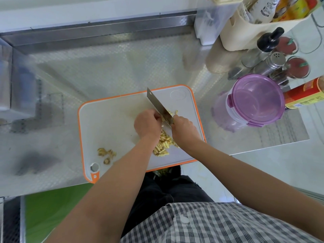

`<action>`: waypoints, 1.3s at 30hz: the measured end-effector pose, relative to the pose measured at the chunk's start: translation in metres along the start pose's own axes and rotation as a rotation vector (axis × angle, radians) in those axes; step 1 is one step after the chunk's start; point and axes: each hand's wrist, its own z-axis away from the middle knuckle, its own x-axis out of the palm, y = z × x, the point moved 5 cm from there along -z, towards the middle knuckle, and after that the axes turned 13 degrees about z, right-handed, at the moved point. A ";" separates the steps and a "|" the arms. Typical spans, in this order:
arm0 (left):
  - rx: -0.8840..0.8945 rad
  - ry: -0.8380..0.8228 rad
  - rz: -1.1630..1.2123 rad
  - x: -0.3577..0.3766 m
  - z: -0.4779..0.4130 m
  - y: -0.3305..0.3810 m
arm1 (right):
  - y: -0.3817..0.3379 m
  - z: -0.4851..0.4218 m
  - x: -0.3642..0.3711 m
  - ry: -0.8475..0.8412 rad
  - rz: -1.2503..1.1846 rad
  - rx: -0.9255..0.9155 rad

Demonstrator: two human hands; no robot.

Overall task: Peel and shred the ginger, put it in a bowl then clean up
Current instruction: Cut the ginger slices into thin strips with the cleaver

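The right hand (184,128) is gripping the knife (157,104), blade slanting down against the left hand (147,124), whose curled fingers (157,118) are pinning the ginger piece (164,120) steady on the board (108,120). Shreds (163,144) are piling up nearer the person, probably to keep them clear of the blade.

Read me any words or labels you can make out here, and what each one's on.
No text is legible.
White bottle: label print too blurred.
Yellow packet: print too blurred.
Red canister: small print too blurred.
Faint lines beside the purple-lidded container: perhaps print, unreadable.
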 end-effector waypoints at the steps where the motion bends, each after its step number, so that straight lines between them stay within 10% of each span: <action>1: -0.001 0.002 0.005 0.000 0.001 0.000 | 0.001 0.000 0.001 0.009 -0.017 -0.003; 39: -0.021 0.015 0.014 0.000 0.000 -0.004 | -0.004 0.004 0.002 -0.012 -0.017 -0.006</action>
